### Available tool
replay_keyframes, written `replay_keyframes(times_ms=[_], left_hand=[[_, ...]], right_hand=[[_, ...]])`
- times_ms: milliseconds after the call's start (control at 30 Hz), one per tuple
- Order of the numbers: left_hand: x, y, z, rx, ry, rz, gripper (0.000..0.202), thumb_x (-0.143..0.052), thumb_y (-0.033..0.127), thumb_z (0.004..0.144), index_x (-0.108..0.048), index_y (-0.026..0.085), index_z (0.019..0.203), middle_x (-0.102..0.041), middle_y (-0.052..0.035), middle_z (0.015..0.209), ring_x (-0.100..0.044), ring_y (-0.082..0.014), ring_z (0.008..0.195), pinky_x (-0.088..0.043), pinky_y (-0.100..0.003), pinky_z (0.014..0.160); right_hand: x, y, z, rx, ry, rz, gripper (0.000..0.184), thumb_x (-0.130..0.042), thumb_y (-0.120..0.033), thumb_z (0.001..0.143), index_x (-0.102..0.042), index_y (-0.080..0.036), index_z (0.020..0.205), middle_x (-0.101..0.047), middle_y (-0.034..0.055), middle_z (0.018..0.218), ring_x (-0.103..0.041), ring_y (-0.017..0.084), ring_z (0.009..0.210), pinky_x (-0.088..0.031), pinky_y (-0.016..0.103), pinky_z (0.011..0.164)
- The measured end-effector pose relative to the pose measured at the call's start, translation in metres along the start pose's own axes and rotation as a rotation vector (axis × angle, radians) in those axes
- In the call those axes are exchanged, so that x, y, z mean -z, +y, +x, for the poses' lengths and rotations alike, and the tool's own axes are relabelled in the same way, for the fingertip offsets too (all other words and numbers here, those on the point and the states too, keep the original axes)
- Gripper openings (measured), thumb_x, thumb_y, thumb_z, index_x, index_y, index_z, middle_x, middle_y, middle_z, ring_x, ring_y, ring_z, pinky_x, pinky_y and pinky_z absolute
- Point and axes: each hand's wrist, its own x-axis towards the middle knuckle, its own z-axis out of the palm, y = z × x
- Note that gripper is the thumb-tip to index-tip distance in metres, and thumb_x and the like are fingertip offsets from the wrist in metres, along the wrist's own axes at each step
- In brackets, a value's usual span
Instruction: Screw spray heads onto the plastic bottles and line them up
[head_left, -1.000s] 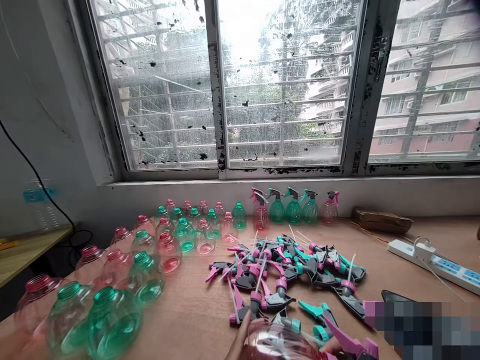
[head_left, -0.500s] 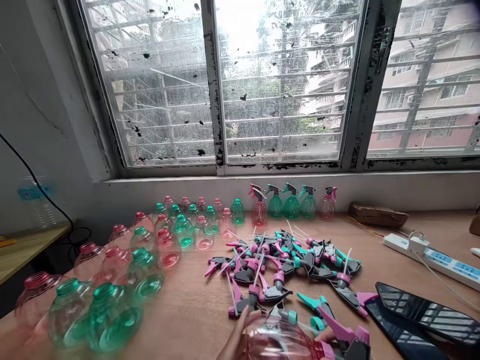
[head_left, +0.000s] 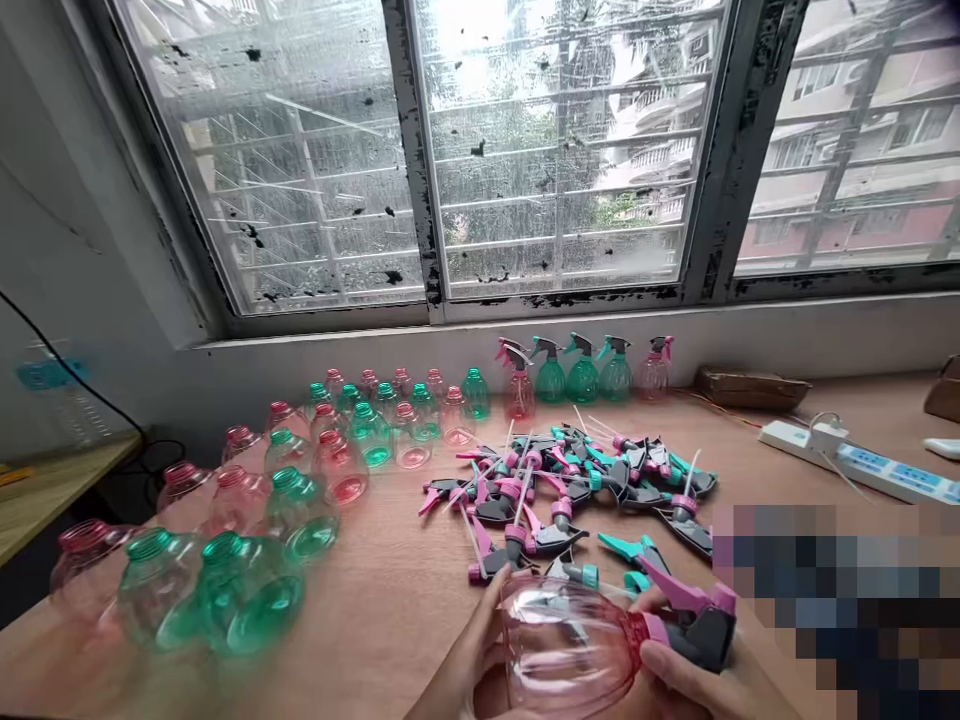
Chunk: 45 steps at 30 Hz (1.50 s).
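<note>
At the bottom of the view, both hands hold a clear pink bottle (head_left: 570, 648) that lies on its side low over the near edge of the wooden surface (head_left: 390, 600), with its neck pointing right. The left hand (head_left: 474, 655) is cupped around the rounded body of the bottle, fingers spread over its left flank. The right hand (head_left: 686, 680) is closed under the neck end, with its fingers on the trigger sprayer (head_left: 694, 618), a grey head with a pink trigger and pink collar that sits at the bottle's mouth. Whether the collar is fully seated cannot be told. Just beyond the hands lies a loose pile of sprayer heads (head_left: 570, 485) in pink, teal and grey, their thin dip tubes sticking out. To the left stands a crowd of open bottles (head_left: 300, 490), pink and green mixed, reaching from the near left corner back to the wall. Against the wall under the window (head_left: 555, 150) stands a short row of finished spray bottles (head_left: 583, 372) with sprayers on. A white power strip (head_left: 862, 462) lies at the right, well apart from the hands, and a flat brown package (head_left: 750, 386) lies by the wall.
</note>
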Motion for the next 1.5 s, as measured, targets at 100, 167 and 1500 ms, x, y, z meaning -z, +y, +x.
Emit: replay_keyframes(times_ms=[100, 167, 1500], left_hand=[[-0.011, 0.022, -0.012, -0.105, -0.074, 0.043, 0.125, -0.098, 0.049, 0.056, -0.028, 0.037, 0.159, -0.032, -0.012, 0.167, -0.057, -0.0412, 0.134, -0.044, -0.051, 0.115], [-0.018, 0.036, -0.016, -0.107, -0.074, 0.095, 0.121, -0.093, 0.047, 0.066, -0.02, 0.039, 0.162, -0.036, -0.013, 0.165, -0.062, -0.0389, 0.129, -0.044, -0.051, 0.114], [-0.01, 0.037, -0.017, -0.033, -0.087, 0.125, 0.123, -0.093, 0.047, 0.064, -0.019, 0.039, 0.162, -0.046, -0.0104, 0.154, -0.058, -0.0362, 0.128, -0.046, -0.046, 0.11]], right_hand=[[0.004, 0.001, 0.002, 0.017, -0.047, 0.027, 0.047, -0.084, -0.06, 0.075, -0.068, -0.021, 0.097, -0.064, -0.0033, 0.057, -0.057, 0.015, 0.048, -0.042, 0.026, 0.051], [0.006, 0.003, 0.003, 0.028, -0.055, 0.054, 0.045, -0.083, -0.057, 0.077, -0.067, -0.021, 0.097, -0.065, -0.0034, 0.059, -0.057, 0.014, 0.048, -0.043, 0.026, 0.049], [0.006, 0.006, 0.005, 0.027, -0.062, 0.089, 0.047, -0.087, -0.057, 0.074, -0.066, -0.02, 0.094, -0.064, -0.0051, 0.055, -0.054, 0.01, 0.046, -0.04, 0.021, 0.047]])
